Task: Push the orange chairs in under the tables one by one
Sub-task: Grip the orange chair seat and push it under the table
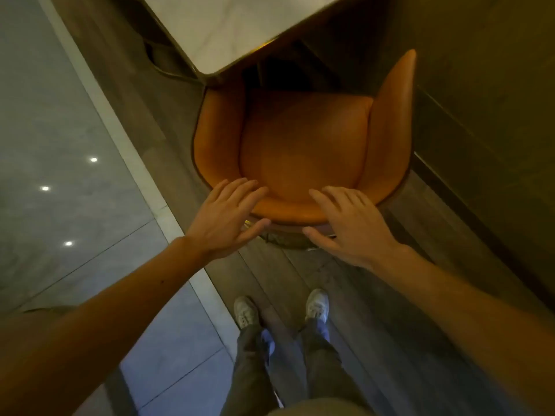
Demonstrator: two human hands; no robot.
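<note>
head view: the orange chair (303,145) stood on the dark wood floor (375,295) with its front just under the near edge of the pale table (234,28). most of the seat and the whole curved backrest were out in the open. its right arm ran close along the dark wall (480,85).

the left hand (223,219) lay over the left part of the backrest's top rim, fingers straight and spread, thumb down on the outer side, clasping nothing. the right hand (350,226) sat likewise over the right part of the rim, fingers flat and splayed, thumb below, nothing clasped. whether the palms bore on the rim or hung just above it could not be told. the person's shoes (316,304) stood side by side behind the chair.

judged from this, the step in hand was the push on this one chair, barely begun, since so much seat lay clear of the table. the next move called for an even shove from both palms, straight toward the table, so the chair would not swing. its left arm sat near the table's corner and its right near the wall, so the line had little room. whether the arm tops would pass beneath the tabletop could not be read here.
</note>
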